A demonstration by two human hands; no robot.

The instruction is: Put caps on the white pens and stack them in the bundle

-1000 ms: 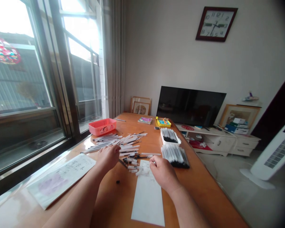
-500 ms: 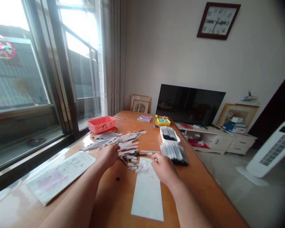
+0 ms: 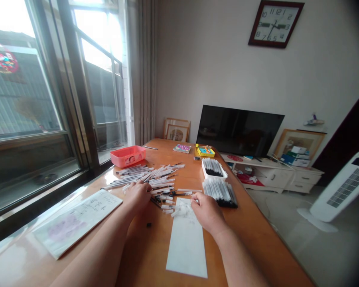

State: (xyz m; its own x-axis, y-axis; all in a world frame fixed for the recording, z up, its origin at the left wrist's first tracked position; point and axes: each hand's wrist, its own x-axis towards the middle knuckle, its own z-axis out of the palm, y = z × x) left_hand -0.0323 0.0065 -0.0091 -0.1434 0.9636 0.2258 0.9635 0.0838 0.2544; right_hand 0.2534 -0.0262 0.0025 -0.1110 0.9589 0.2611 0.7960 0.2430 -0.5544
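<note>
My left hand [image 3: 138,195] rests on the near edge of a loose pile of clear pens [image 3: 162,175]. Its fingers are bent down among them, and the fingertips are hidden. My right hand [image 3: 207,209] is closed in a pinch above the top of a white paper strip [image 3: 187,247]; a small pale tip shows at its fingers, too small to name. Between the hands lie several white and black pen caps [image 3: 166,207]. Some whitish bits [image 3: 184,209] cover the upper end of the strip. Right of my right hand is a stack of clear pens with black ends [image 3: 217,190].
Behind the stack stands a white box [image 3: 223,177] filled with pens. A red plastic basket [image 3: 128,156] is at the far left by the window. A writing booklet [image 3: 80,223] lies left of my forearm, and a small black piece [image 3: 148,225] sits on the wooden table [image 3: 146,255].
My left hand has shifted slightly right and down at the pen pile, its fingers lower among the pens. My right hand stays almost still.
</note>
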